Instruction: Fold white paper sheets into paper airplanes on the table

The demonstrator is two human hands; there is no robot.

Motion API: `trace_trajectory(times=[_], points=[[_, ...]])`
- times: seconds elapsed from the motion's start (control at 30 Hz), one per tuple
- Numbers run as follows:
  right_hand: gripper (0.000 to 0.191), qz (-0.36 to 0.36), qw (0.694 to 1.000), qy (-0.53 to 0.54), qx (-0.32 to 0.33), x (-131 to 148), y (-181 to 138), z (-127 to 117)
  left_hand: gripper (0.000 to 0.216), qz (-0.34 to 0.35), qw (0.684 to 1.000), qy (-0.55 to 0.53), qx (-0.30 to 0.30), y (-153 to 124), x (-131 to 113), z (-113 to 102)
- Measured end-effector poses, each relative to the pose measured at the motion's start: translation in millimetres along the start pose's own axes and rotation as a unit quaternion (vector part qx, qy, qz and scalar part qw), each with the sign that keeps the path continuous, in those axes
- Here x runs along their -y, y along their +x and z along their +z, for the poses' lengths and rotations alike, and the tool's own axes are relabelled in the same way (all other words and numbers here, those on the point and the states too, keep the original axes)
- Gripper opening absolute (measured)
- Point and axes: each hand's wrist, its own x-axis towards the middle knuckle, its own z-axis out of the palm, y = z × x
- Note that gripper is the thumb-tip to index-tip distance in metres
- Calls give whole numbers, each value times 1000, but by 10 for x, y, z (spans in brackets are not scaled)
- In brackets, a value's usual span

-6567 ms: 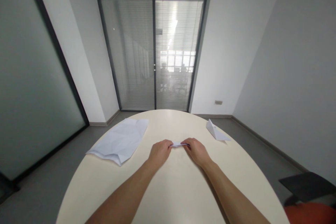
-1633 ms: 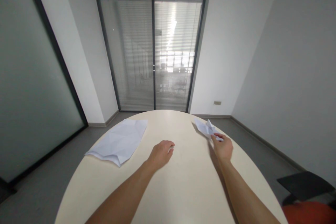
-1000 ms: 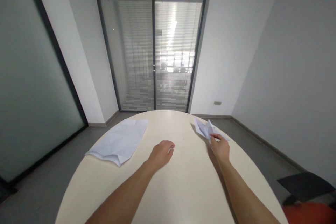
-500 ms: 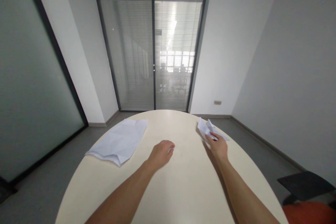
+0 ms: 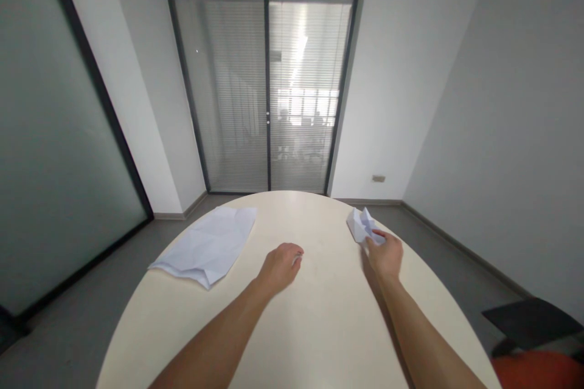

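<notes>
My right hand [image 5: 386, 254] pinches a folded, crumpled piece of white paper [image 5: 358, 226] between thumb and fingers, near the table's far right edge. Pointed folds stick up from the paper. Its right part is hidden behind the fingers. Around the middle of the tabletop rests my left hand [image 5: 280, 268], fingers curled in and thumb close to them; whether anything small is inside cannot be made out. To its left, apart from it, a larger creased sheet of white paper [image 5: 212, 243] lies with a lifted front edge.
Both arms reach over a pale round table [image 5: 296, 340]. Beyond it stands a glazed partition with blinds [image 5: 301, 97]. A chair with an orange seat [image 5: 538, 371] is at the lower right. Frosted glass [image 5: 55, 134] runs along the left.
My right hand has shifted slightly right with the folded paper, which is turned and looks more compact. My left hand and the large sheet have stayed put.
</notes>
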Motion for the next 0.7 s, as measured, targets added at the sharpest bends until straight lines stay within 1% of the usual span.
trace_trajectory(times=[0.07, 0.13, 0.2, 0.3, 0.4, 0.5, 0.57, 0.7], points=[[39, -11, 1000, -15, -14, 72, 6, -24, 25, -20, 999, 25, -11, 1, -1, -3], [34, -47, 999, -15, -8, 178, -16, -26, 27, -45, 997, 65, -24, 1, -1, -23], [28, -108, 994, -1, 28, 303, -81, 4, 29, -74, 989, 125, -36, 0, 6, -58], [21, -190, 977, 32, 92, 486, -252, 91, 36, -136, 964, 223, -37, 2, 47, -130], [22, -235, 958, 22, 163, 605, -440, 169, 46, -205, 937, 283, -26, 4, 132, -202], [27, -274, 932, 26, 237, 634, -559, 198, 52, -259, 914, 309, -30, 4, 240, -255], [29, -286, 919, 25, 272, 610, -587, 201, 56, -284, 909, 304, -31, 2, 305, -273], [32, -286, 910, 17, 300, 536, -575, 213, 60, -304, 912, 274, -33, -2, 375, -264]])
